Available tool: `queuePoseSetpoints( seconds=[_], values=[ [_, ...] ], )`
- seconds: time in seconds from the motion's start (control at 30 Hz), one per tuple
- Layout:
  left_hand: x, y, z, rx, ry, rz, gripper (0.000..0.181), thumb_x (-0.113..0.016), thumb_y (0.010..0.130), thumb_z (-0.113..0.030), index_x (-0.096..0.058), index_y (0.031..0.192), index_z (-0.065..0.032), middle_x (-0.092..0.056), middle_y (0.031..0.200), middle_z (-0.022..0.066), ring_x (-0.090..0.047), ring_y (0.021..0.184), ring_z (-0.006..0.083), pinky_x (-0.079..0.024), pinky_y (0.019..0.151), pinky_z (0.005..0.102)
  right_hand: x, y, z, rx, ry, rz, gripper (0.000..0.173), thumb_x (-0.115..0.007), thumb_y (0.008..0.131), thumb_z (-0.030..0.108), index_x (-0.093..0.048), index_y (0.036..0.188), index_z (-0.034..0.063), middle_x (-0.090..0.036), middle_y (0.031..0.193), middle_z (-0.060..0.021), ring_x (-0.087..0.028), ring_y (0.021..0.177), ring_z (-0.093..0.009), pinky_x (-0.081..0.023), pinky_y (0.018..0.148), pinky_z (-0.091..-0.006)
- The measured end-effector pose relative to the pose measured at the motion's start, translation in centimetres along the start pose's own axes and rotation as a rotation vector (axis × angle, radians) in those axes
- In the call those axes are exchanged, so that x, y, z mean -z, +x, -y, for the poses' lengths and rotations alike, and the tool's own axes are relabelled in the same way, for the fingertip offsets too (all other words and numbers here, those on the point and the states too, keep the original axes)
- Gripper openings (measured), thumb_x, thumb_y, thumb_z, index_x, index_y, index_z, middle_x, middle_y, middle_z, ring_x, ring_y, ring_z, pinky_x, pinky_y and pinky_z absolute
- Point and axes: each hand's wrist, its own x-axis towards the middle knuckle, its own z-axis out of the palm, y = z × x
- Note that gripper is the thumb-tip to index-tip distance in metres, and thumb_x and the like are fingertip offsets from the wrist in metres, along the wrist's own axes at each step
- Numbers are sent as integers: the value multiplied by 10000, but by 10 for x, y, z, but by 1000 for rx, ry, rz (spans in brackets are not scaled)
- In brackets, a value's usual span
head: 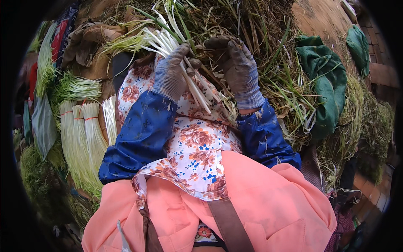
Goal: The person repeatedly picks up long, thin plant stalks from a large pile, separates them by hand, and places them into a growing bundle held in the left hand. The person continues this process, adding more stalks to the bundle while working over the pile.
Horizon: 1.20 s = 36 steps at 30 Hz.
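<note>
My left hand [173,69], in a dirty striped knit glove, is closed round a bunch of pale leafy stalks [163,41] above my lap. Their white lower ends point down over the floral apron [195,135], and their green and yellow leaves spread at the top. To its right, my right hand [237,60], in a like glove, is raised with its fingers curled near dry brown plant matter. Whether it holds some of that is hard to tell. A large heap of uncleaned stalks and dry leaves [252,22] lies beyond and beside it.
Tied bundles of white stalks [91,126] lie at my left, with a loose pile of trimmed stalks [85,88] above them. A green cloth [327,85] rests on the heap at my right. A brown shoe [102,31] shows at the upper left, and a grey plastic bag [44,126] at the far left.
</note>
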Motion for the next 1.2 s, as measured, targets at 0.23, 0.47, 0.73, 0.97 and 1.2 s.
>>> queuePoseSetpoints(
  seconds=[0.23,0.47,0.73,0.97,1.2],
  values=[
    [-15,-6,9,195,88,-45,207,-572,836,-187,-570,976,-35,-548,788,38,-528,541,136,-355,397,204,-11,13,-6,-199,-594,-120,264,-594,835,169,-560,1060,35,-606,887,-39,-564,799,-113,-467,741,-239],
    [-9,-1,-14,-65,-62,69,225,-513,860,-159,-522,1014,5,-566,880,101,-513,627,109,-376,420,161,12,-4,3,46,212,-45,244,-536,869,180,-530,1049,17,-555,735,-51,-538,675,-147,-488,685,-351],
    [-3,20,-37,-146,-198,69,197,-503,862,-141,-497,1010,-12,-571,881,130,-503,619,108,-369,414,158,144,-92,159,-189,-1131,-547,262,-541,859,184,-541,1081,44,-563,860,-64,-479,660,-102,-438,603,-245],
    [-23,8,-3,29,-159,11,205,-502,867,-145,-470,1025,-19,-565,898,109,-512,606,133,-367,409,185,20,-46,86,144,-1699,35,490,-645,761,326,-515,1142,46,-545,1103,-143,-517,1049,-270,-424,887,-363],
    [-11,-8,1,115,-28,93,285,-529,856,-175,-503,1106,-39,-591,974,99,-560,602,111,-411,408,192,35,-28,-2,-102,-831,225,265,-503,889,193,-566,1060,1,-615,898,-50,-570,785,-100,-469,720,-226]
  ],
)
